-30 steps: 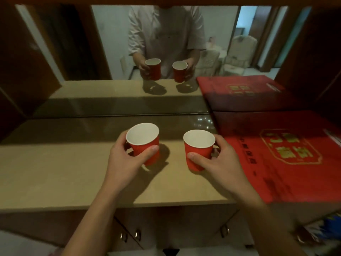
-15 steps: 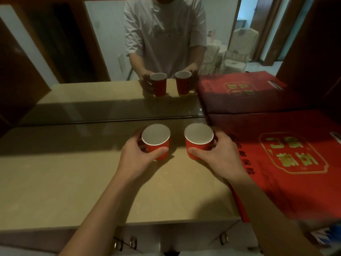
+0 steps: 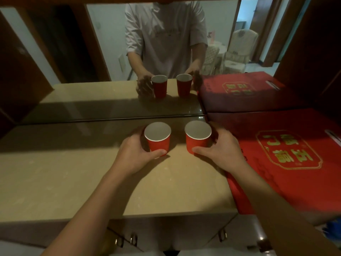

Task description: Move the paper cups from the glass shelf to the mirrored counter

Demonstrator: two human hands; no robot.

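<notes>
Both empty, on counter (image 3: pixel 55 172): left cup (image 3: pixel 158 145) gripped by left hand (image 3: pixel 134 154), right cup (image 3: pixel 195 146) by right hand (image 3: pixel 223 150).

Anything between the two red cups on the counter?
Nothing. The head view shows only a bare strip of counter between the left cup and the right cup.

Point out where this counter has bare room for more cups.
Widest bare patch: the counter left of the left hand, from mirror to front edge. A smaller patch lies between the forearms, in front of the left cup and right cup. Crowded on the right: the red box sits beside the right hand.
</notes>
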